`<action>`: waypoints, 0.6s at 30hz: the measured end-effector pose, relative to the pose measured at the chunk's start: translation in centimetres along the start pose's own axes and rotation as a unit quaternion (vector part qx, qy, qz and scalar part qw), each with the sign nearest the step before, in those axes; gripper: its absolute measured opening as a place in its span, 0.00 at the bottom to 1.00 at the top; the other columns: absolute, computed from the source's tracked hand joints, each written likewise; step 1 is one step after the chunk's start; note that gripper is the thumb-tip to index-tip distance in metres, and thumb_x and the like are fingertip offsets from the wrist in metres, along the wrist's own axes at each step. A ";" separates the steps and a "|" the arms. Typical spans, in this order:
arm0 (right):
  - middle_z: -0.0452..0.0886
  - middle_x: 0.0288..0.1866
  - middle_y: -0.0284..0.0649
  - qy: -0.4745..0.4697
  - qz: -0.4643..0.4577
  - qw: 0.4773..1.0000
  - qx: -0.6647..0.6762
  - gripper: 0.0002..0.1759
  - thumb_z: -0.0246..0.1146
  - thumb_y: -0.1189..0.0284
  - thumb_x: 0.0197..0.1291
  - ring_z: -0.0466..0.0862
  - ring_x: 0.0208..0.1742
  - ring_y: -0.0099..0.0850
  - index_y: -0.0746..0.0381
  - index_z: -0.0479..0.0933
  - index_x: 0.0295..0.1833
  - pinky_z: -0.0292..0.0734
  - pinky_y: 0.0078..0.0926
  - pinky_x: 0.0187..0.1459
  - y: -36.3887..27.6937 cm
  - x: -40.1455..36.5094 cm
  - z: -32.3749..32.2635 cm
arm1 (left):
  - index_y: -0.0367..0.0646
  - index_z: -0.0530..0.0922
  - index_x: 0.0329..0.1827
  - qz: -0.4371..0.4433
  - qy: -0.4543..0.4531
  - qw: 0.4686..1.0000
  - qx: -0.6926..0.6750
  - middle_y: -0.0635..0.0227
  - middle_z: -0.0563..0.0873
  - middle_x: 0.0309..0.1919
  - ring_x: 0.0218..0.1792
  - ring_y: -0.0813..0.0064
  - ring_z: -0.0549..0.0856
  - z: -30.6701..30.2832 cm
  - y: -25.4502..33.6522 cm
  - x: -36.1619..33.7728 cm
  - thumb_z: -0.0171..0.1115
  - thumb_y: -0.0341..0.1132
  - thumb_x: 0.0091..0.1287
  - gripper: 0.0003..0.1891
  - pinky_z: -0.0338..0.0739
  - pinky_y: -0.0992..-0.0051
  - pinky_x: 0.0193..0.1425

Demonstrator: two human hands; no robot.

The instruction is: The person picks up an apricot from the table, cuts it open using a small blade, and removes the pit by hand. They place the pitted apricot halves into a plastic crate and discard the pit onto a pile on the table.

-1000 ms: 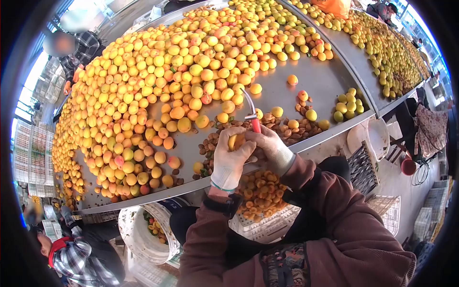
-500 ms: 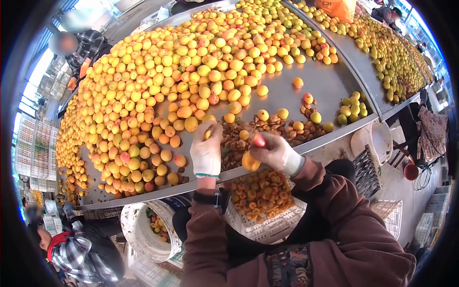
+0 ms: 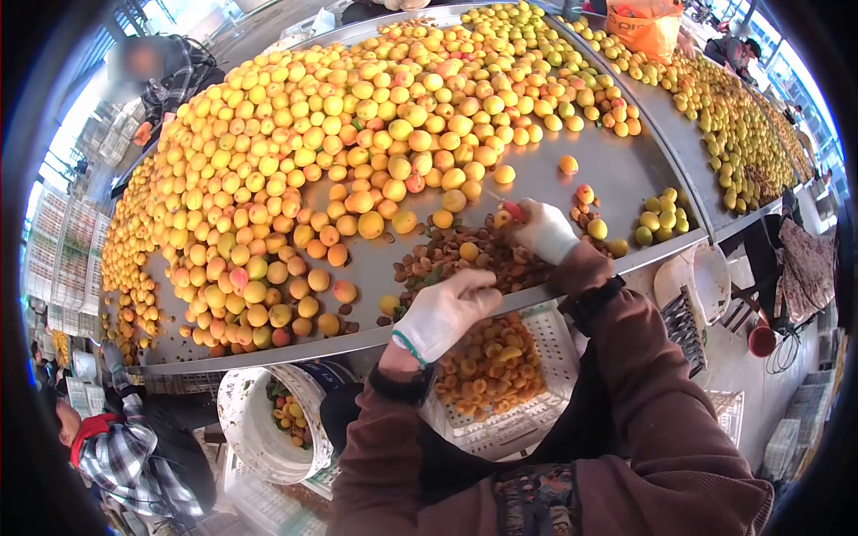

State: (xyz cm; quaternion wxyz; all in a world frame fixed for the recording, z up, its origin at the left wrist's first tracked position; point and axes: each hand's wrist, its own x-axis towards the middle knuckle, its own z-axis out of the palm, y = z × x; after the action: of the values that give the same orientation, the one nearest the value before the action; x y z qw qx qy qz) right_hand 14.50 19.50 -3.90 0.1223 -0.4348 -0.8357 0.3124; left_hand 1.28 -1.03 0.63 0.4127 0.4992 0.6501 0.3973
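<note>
A metal table (image 3: 617,170) carries a big heap of yellow-orange apricots (image 3: 340,152). A pile of brown pits (image 3: 456,259) lies near its front edge. My right hand (image 3: 547,232), in a white glove, is shut on a red-handled knife (image 3: 514,213). It reaches over the pits towards a loose apricot (image 3: 502,217). My gloved left hand (image 3: 442,313) hovers palm down at the table's edge, above a white crate (image 3: 527,420) of halved apricots. Its palm side is hidden.
A white bucket (image 3: 268,429) with a few apricots stands below the table on the left, beside a person in a plaid shirt (image 3: 134,464). Another person (image 3: 165,67) works at the far left. A small group of greenish apricots (image 3: 661,214) lies at right. A second table (image 3: 742,116) is beyond.
My right hand has moved from the table's edge up onto the table with the knife. My left hand has drawn back from the pit pile to above the crate. The apricot half has left my right hand.
</note>
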 end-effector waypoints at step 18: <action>0.75 0.40 0.31 -0.109 -0.093 0.890 0.432 0.14 0.54 0.63 0.74 0.72 0.43 0.19 0.64 0.72 0.50 0.72 0.20 0.46 -7.7 -10.6 -1.1 | 0.36 0.72 0.59 0.072 0.053 0.773 -0.628 0.63 0.82 0.48 0.48 0.71 0.82 1.2 -0.9 1.2 0.48 0.40 0.78 0.17 0.76 0.69 0.55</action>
State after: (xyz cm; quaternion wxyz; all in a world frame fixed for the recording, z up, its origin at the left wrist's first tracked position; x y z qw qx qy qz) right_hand 16.29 8.12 2.53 0.2353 -0.2223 -0.6629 0.6752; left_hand 1.93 0.09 -0.74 0.5696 0.1521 0.2391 0.7715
